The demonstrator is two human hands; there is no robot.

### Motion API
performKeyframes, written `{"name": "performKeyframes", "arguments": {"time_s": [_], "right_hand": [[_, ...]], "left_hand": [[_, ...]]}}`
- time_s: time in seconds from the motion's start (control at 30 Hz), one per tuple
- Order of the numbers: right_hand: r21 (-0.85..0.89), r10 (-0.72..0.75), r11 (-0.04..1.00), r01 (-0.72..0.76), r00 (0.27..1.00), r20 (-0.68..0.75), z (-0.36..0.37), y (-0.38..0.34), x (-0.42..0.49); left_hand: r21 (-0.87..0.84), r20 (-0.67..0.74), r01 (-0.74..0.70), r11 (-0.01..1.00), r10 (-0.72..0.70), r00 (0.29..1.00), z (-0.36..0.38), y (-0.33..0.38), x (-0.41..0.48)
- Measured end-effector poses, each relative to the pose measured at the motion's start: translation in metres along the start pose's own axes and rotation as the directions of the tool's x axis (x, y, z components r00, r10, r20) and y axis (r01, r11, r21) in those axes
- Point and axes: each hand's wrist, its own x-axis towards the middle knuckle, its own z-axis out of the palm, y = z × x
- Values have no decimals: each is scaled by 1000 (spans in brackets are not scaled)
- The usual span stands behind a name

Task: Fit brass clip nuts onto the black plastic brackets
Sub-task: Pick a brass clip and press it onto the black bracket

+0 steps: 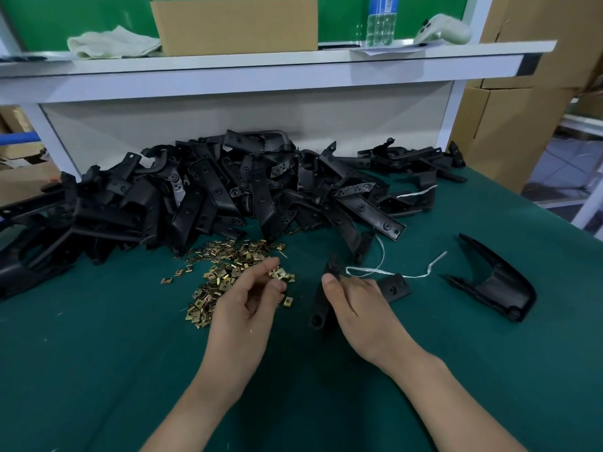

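Note:
My right hand [355,308] grips a black plastic bracket [328,288] just above the green mat, thumb on its upper arm; the bracket's far end [394,287] sticks out past my fingers. My left hand [248,301] hovers over a loose heap of brass clip nuts [225,272], fingers curled, pinching one brass clip nut [279,274] at the fingertips. Behind the nuts lies a big pile of black brackets [208,197] across the back of the mat.
A single curved black cover piece [496,282] lies at the right. White plastic string [391,272] trails between it and my right hand. A white shelf [261,70] overhangs the bench, carrying a cardboard box [235,24], a cloth and a bottle. Cartons stand at the right.

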Motion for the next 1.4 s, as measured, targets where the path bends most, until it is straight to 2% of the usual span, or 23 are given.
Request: {"name": "performKeyframes", "arguments": {"time_s": [0.13,0.6,0.93,1.13,1.4], "right_hand": [[-4,-3,1000,3,1000,-1,1,1,0],[11,-6,1000,6,1000,-22,0,0,-1],[23,25,999,-25,1000,10,-4,-6,-1],[133,10,991,-12,1000,19,-5,-16,-7],[141,-38,989,36,999,11,-5,-20,-6]], "left_hand": [[-18,-32,-26,999,26,999,0,2,0],[-107,-33,29,994,-33,999,1,8,-1],[-164,21,53,985,-51,998,1,10,-1],[-152,63,48,987,-39,997,2,9,-3],[-81,62,4,997,1,998,1,7,-3]]}}
